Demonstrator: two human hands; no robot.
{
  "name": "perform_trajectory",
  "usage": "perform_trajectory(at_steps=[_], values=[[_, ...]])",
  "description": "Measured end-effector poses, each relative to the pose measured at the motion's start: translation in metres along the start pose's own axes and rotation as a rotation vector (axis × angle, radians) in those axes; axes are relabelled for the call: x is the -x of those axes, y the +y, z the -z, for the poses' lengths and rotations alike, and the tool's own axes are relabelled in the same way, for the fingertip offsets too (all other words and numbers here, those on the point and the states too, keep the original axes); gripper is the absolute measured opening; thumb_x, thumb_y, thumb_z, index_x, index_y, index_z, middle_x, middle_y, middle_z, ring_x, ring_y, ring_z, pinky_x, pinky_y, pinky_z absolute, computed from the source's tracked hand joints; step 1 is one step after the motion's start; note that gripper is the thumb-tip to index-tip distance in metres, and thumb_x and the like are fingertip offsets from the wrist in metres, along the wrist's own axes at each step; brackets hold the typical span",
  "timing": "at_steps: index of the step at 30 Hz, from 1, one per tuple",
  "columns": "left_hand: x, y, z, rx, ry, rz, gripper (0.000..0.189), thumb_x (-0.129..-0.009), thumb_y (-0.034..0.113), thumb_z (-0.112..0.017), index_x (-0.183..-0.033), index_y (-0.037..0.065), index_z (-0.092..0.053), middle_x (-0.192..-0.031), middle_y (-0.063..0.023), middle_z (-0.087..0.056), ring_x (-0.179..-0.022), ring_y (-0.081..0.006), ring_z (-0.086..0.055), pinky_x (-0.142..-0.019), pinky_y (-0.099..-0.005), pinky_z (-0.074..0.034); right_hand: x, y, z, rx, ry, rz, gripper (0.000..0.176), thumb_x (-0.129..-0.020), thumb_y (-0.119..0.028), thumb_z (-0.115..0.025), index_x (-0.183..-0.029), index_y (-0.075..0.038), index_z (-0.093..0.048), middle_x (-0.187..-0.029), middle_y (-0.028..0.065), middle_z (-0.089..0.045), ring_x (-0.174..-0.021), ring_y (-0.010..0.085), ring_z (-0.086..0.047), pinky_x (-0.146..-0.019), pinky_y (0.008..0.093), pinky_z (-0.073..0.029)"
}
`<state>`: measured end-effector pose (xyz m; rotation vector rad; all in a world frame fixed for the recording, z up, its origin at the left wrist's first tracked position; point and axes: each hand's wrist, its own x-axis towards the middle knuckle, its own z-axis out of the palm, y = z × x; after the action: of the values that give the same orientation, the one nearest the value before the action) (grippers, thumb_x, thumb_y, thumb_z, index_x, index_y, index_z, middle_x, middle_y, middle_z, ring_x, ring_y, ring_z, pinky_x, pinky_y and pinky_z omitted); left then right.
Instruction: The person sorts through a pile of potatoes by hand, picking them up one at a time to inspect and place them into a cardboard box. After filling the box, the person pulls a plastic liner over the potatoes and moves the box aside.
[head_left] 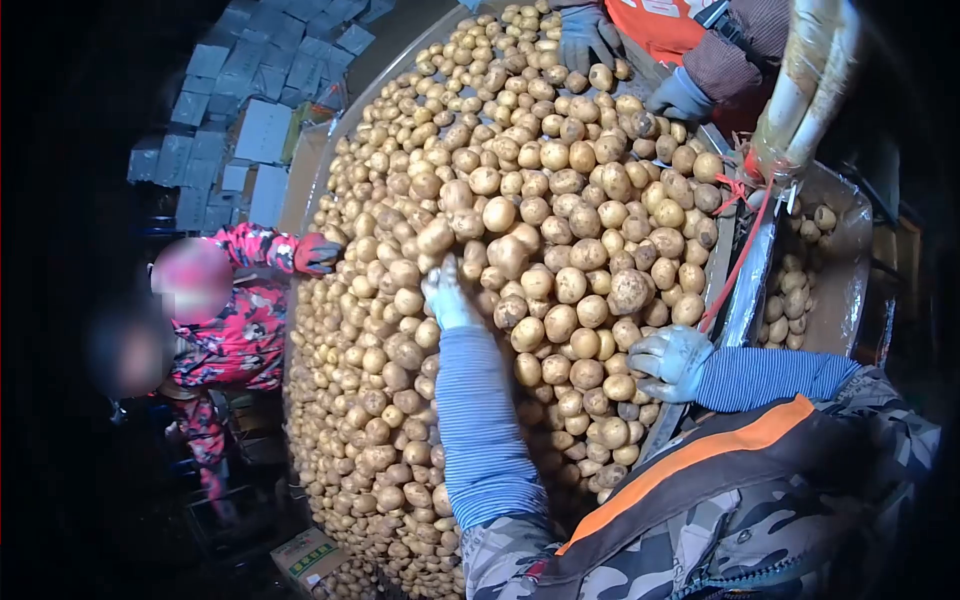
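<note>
A large heap of potatoes (585, 255) spreads in front of me. My left hand (446, 292), in a pale glove with a blue striped sleeve, reaches into the middle of the heap. Its fingers point forward against the potatoes, apparently with nothing gripped. Just beyond the fingertips lies a round potato (436, 236). On the right, near the edge of the heap, my right hand (672, 364) lies over potatoes with its gloved fingers apart. It holds nothing that I can see.
Across the heap, a person's gloved hands (588, 40) touch potatoes. At left, another person's red-gloved hand (317, 253) rests at the rim. A plastic-lined box (850, 260) with potatoes stands at right, beside a wrapped post (810, 90). Stacked cartons (263, 131) fill the upper left.
</note>
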<state>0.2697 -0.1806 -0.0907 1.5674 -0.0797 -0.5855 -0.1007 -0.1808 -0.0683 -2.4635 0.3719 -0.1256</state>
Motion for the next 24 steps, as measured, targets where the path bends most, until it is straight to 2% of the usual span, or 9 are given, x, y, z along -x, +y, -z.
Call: perform_trajectory(at_steps=[1, 4, 6, 9, 12, 14, 18, 20, 24], values=[[-0.021, 0.001, -0.011, -0.106, -0.154, -0.03, 0.06, -0.078, 0.007, -0.073, -0.128, -0.004, -0.042, -0.097, -0.0096, -0.057, -0.086, -0.0179, -0.055, -0.074, -0.0291, -0.05, 0.0, 0.001, -0.003, -0.003, 0.029, 0.004, 0.036, -0.081, -0.035, -0.062, -0.109, -0.011, -0.06, -0.107, 0.0066, -0.058, -0.097, 0.0251, -0.058, -0.082, 0.0403, -0.049], [0.013, 0.028, -0.079, -0.091, -0.034, -0.033, 0.069, -0.08, 0.01, -0.071, -0.137, -0.001, -0.035, -0.111, -0.0118, -0.055, -0.097, -0.0198, -0.053, -0.085, -0.0307, -0.047, 0.0, 0.002, -0.004, 0.001, 0.068, 0.027, 0.035, -0.08, -0.033, -0.063, -0.108, -0.011, -0.06, -0.106, 0.0067, -0.058, -0.094, 0.0255, -0.059, -0.08, 0.0401, -0.05], [-0.002, 0.021, -0.086, -0.012, -0.2, -0.186, 0.08, -0.081, 0.012, -0.071, -0.144, -0.001, -0.024, -0.12, -0.012, -0.052, -0.101, -0.0204, -0.052, -0.089, -0.0322, -0.046, -0.002, 0.002, 0.001, -0.04, 0.091, 0.029, 0.034, -0.077, -0.028, -0.066, -0.106, -0.011, -0.061, -0.103, 0.0074, -0.06, -0.09, 0.0278, -0.06, -0.077, 0.0407, -0.05], [0.063, 0.046, -0.064, -0.1, -0.428, -0.227, 0.086, -0.083, 0.018, -0.069, -0.147, -0.002, -0.015, -0.148, -0.0212, -0.028, -0.135, -0.0297, -0.03, -0.11, -0.0367, -0.029, -0.006, -0.003, 0.007, -0.089, 0.117, 0.045, 0.034, -0.074, -0.025, -0.067, -0.104, -0.01, -0.062, -0.104, 0.0087, -0.062, -0.089, 0.0304, -0.06, -0.077, 0.0416, -0.049], [0.121, 0.026, -0.004, -0.531, -0.364, -0.57, 0.086, -0.083, 0.033, -0.067, -0.145, -0.005, -0.02, -0.147, -0.0249, -0.03, -0.138, -0.0332, -0.028, -0.113, -0.0386, -0.025, -0.004, -0.013, 0.014, -0.038, 0.07, 0.011, 0.034, -0.074, -0.023, -0.064, -0.104, -0.008, -0.062, -0.106, 0.0127, -0.061, -0.093, 0.0333, -0.058, -0.08, 0.045, -0.047], [0.169, 0.019, 0.044, -0.625, -0.286, -0.596, 0.083, -0.083, 0.026, -0.068, -0.145, -0.003, -0.021, -0.148, -0.0219, -0.032, -0.137, -0.0293, -0.031, -0.112, -0.0374, -0.026, -0.007, -0.009, 0.006, -0.056, 0.032, -0.01, 0.038, -0.07, -0.023, -0.065, -0.104, -0.008, -0.062, -0.108, 0.0135, -0.06, -0.097, 0.0331, -0.057, -0.085, 0.0449, -0.046], [0.237, -0.012, 0.109, -0.283, -0.116, -0.29, 0.084, -0.085, 0.021, -0.067, -0.148, 0.002, -0.016, -0.15, -0.0185, -0.028, -0.138, -0.026, -0.029, -0.112, -0.038, -0.028, 0.005, 0.016, -0.026, 0.046, 0.178, 0.105, 0.046, -0.067, -0.021, -0.067, -0.11, -0.008, -0.06, -0.114, 0.0155, -0.058, -0.106, 0.0359, -0.053, -0.093, 0.0444, -0.043], [0.261, -0.022, 0.134, -0.329, -0.023, -0.316, 0.086, -0.085, 0.016, -0.067, -0.15, 0.006, -0.012, -0.152, -0.017, -0.023, -0.139, -0.0269, -0.026, -0.111, -0.039, -0.028, 0.006, 0.035, -0.04, 0.073, 0.167, 0.14, 0.047, -0.067, -0.013, -0.067, -0.113, -0.006, -0.057, -0.116, 0.0179, -0.055, -0.108, 0.0374, -0.051, -0.095, 0.0459, -0.041], [0.289, -0.045, 0.169, 0.126, -0.04, -0.049, 0.091, -0.084, 0.017, -0.069, -0.151, 0.011, -0.008, -0.155, -0.0168, -0.014, -0.14, -0.032, -0.022, -0.11, -0.0407, -0.029, 0.005, 0.05, -0.05, 0.056, 0.179, 0.201, 0.052, -0.068, -0.007, -0.064, -0.118, -0.004, -0.052, -0.118, 0.02, -0.052, -0.108, 0.0387, -0.049, -0.096, 0.045, -0.039]])
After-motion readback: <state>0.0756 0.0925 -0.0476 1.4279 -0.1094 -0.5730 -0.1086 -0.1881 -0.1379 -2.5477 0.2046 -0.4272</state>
